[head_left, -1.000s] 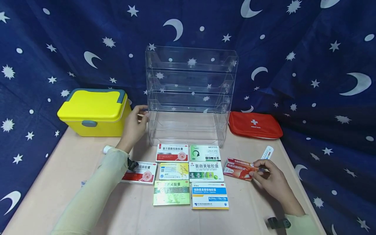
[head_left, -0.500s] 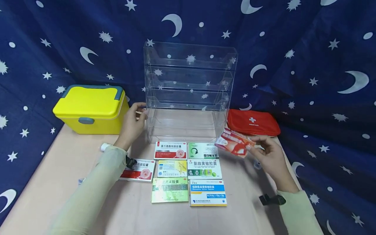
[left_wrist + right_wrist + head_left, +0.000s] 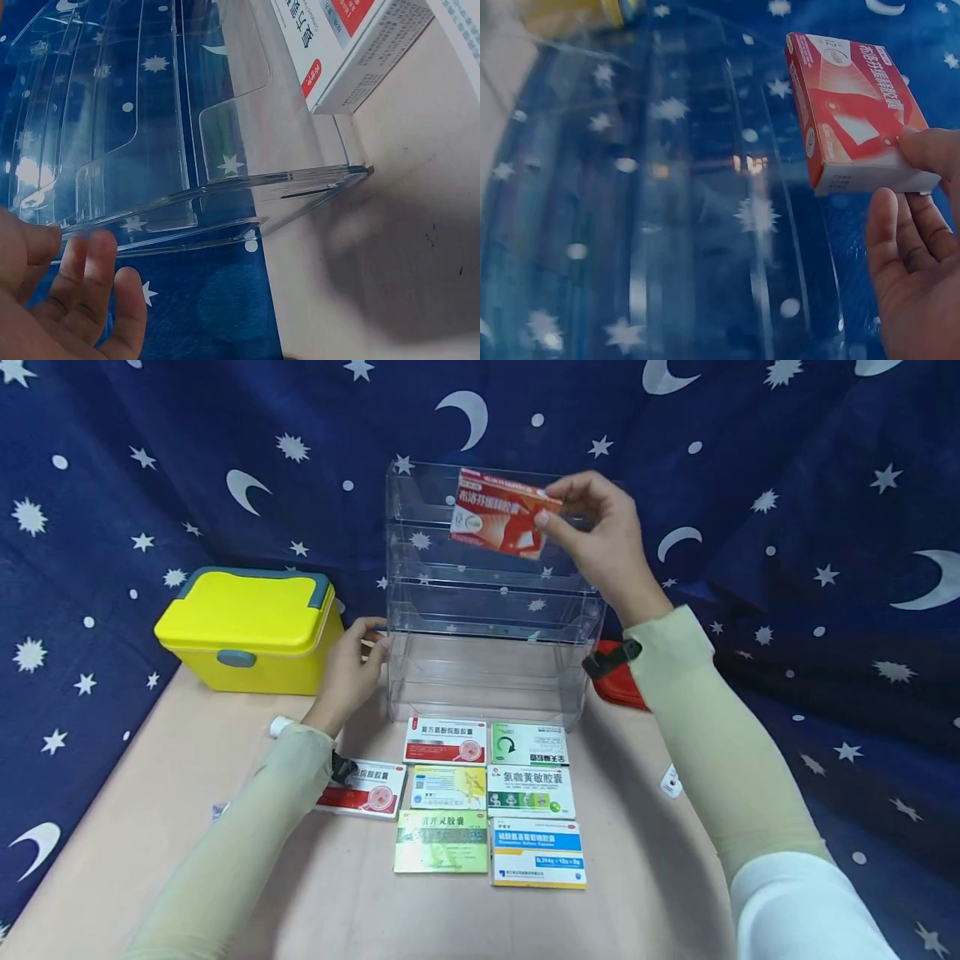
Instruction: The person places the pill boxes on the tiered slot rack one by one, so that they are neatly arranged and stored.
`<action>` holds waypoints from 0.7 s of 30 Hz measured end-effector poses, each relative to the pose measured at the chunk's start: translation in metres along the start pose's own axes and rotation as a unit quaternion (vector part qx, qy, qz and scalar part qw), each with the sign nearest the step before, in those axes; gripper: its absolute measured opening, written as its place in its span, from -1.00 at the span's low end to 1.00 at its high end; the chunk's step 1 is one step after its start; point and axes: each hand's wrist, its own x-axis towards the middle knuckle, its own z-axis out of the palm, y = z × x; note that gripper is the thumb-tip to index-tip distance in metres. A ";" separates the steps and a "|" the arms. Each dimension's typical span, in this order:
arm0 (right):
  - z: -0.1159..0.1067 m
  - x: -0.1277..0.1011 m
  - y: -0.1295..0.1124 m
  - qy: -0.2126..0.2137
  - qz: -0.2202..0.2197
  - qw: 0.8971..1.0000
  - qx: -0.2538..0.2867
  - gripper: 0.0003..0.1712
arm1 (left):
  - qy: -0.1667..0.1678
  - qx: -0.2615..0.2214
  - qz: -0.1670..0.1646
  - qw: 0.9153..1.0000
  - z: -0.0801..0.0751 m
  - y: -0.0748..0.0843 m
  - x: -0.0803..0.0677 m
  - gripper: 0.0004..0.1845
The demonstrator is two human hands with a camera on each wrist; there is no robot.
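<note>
Right arm (image 3: 720,735) extended forward, raised. Right hand (image 3: 606,535) pinches red medicine box (image 3: 495,514) by one end, before upper tiers of clear rack (image 3: 491,628). Left hand (image 3: 351,672) grips rack's left side edge.

The right hand (image 3: 922,251) pinches the red box (image 3: 851,105) near one end. Left of the box, the clear rack (image 3: 649,247) shows starry blue cloth (image 3: 930,67) through it; farther left is a blurred yellow thing (image 3: 570,13).
</note>
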 end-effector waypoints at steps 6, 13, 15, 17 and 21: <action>0.024 0.062 0.009 0.004 0.024 0.999 -0.032 -0.78 | 0.004 -0.002 0.004 1.000 0.001 0.000 0.001 -0.67; 0.051 0.092 0.034 -0.011 0.065 0.995 -0.072 -0.75 | -0.005 0.001 -0.004 1.000 0.004 0.000 0.005 -0.65; 0.059 0.093 0.033 -0.024 0.076 0.994 -0.072 -0.75 | -0.005 0.000 -0.006 1.000 0.003 -0.001 0.005 -0.65; 0.065 0.093 0.032 -0.035 0.085 0.994 -0.064 -0.76 | -0.006 0.000 -0.008 1.000 0.002 -0.001 0.004 -0.65; 0.074 0.093 0.033 -0.051 0.110 0.991 -0.062 -0.77 | -0.006 0.002 -0.014 1.000 -0.001 -0.003 0.002 -0.64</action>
